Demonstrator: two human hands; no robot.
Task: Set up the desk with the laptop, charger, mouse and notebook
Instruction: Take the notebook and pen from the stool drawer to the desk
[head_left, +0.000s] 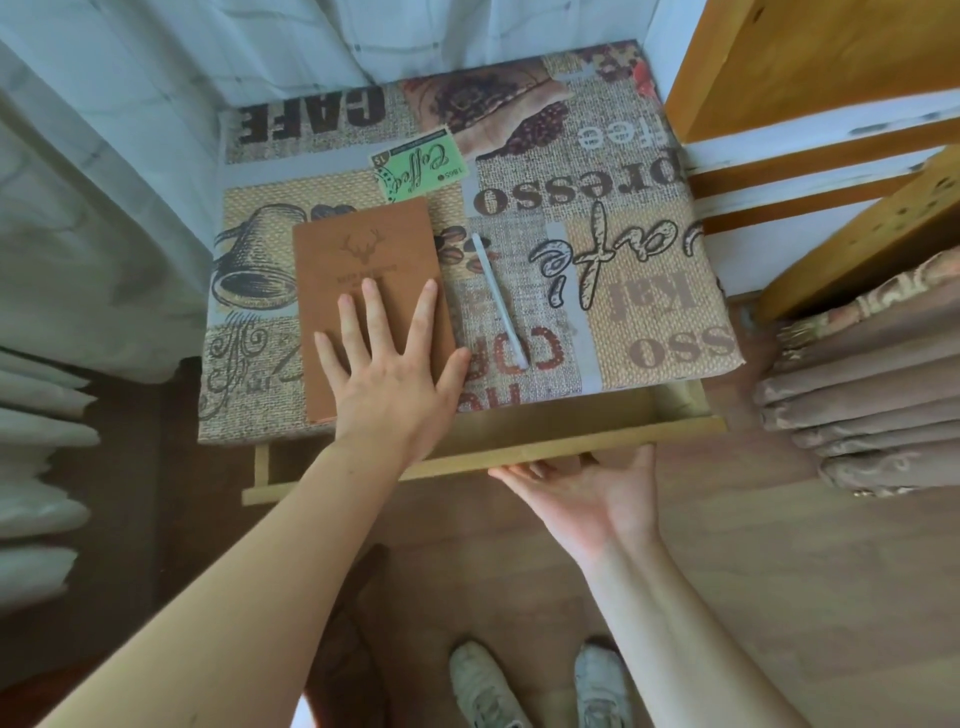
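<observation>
A brown notebook (358, 249) with a deer-head emblem lies flat on the left half of the desk (649, 291), which is covered by a coffee-print cloth. My left hand (389, 364) rests palm down on the notebook's near end, fingers spread. A white pen (498, 301) lies on the cloth just right of the notebook. My right hand (582, 493) is palm up under the front board of the pulled-out drawer (519, 452), fingers curled on its edge. No laptop, charger or mouse is in view.
White curtains (104, 156) hang behind and left of the desk. A yellow wooden shelf (831, 78) stands at the right, with folded brown cloth (857, 389) stacked on it. My shoes (540, 686) are on the wooden floor below.
</observation>
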